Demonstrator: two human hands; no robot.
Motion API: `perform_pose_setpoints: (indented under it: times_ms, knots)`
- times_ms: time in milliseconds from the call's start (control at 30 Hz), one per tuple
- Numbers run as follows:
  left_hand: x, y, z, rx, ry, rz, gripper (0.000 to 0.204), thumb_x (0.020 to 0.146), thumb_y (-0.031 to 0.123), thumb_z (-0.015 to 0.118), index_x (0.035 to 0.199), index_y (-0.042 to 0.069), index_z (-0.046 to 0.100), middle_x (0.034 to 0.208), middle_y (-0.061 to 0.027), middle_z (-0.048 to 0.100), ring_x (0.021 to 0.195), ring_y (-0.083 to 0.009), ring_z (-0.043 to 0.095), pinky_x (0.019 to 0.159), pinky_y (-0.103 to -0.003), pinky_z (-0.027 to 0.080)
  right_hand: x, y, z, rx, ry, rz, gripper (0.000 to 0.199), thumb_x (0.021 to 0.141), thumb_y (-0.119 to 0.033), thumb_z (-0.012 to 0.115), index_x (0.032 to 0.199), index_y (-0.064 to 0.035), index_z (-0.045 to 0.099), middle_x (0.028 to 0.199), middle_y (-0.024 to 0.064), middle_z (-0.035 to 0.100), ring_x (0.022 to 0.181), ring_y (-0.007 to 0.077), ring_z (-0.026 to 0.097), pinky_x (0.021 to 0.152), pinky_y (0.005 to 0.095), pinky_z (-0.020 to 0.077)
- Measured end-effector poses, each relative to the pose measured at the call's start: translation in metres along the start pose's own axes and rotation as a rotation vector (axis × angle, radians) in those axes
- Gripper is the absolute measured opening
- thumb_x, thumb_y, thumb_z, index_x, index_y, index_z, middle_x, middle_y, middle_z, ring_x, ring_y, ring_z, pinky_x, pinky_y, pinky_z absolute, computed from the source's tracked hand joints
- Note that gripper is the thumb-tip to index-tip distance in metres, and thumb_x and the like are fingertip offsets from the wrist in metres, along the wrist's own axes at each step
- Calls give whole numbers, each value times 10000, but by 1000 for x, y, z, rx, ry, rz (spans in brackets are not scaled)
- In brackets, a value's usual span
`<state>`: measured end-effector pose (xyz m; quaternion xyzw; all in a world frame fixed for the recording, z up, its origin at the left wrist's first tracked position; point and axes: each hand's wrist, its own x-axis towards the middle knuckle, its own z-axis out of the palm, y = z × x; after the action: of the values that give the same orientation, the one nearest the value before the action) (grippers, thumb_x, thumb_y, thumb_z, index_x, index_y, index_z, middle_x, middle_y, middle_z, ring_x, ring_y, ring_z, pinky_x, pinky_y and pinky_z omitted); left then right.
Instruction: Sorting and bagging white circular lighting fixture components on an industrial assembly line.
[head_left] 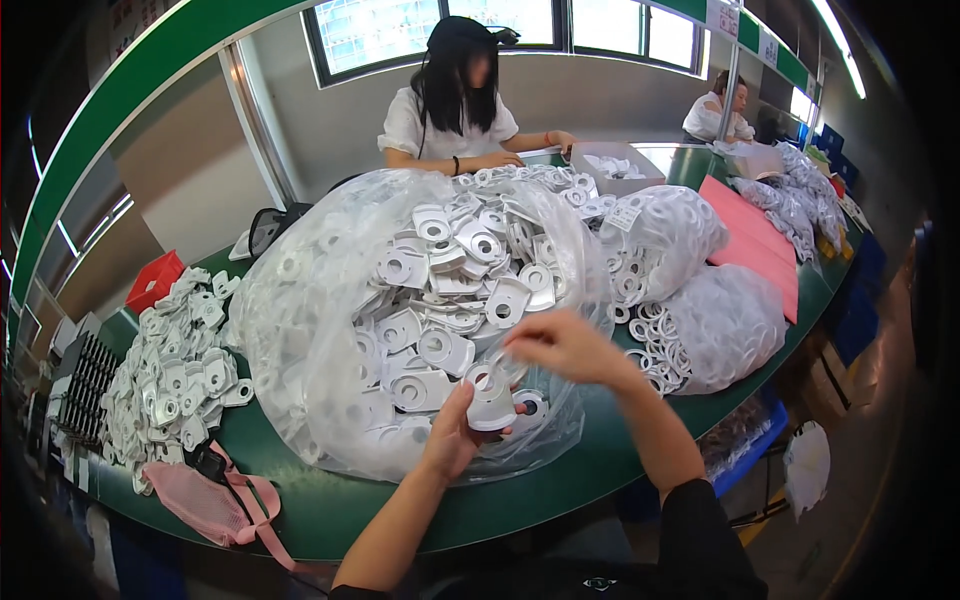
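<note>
My left hand (452, 432) grips a white plastic bracket (490, 398) with a round hole, holding it over the front of a big clear bag (310, 330) full of the same white brackets. My right hand (565, 347) hovers just above the bracket, fingers pinched on a thin clear ring or film (510, 368) at the bracket's top. Both forearms come in from the lower edge, over the green table (330, 505).
A loose heap of white brackets (175, 375) lies at the left, a pink mesh pouch (215, 505) by the front edge. Two smaller bags of white rings (700, 300) sit at the right. A person in white (450, 110) works across the table; another sits far right.
</note>
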<state>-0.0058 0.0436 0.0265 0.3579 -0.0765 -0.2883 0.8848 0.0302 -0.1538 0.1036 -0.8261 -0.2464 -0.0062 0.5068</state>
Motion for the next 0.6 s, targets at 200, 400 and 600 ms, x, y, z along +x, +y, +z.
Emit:
perform_pose_setpoints:
  times_ms: [200,400,600]
  knots:
    - [5,-5,-6,207,159,34,328,932,220,451,1204,46,394,1158,-167,553,851,-268,641,516,-252,482,-7,22,35,-23,232,-108,178,787,-87,647,961,-52,635,946,51,579,663,119,545,580,236,447]
    - [-1,4,-11,80,187,91,338,870,167,481,1177,45,412,1119,-196,569,829,-285,640,508,-270,478,-64,45,-34,-609,438,228,167,707,-147,686,839,-56,639,776,88,608,693,241,583,629,329,460]
    - [-1,9,6,100,138,78,355,876,132,456,1209,40,375,1146,-190,553,919,-277,617,563,-285,494,-115,68,-61,-986,238,457,122,705,-173,665,754,-66,634,768,104,585,803,291,569,681,405,458]
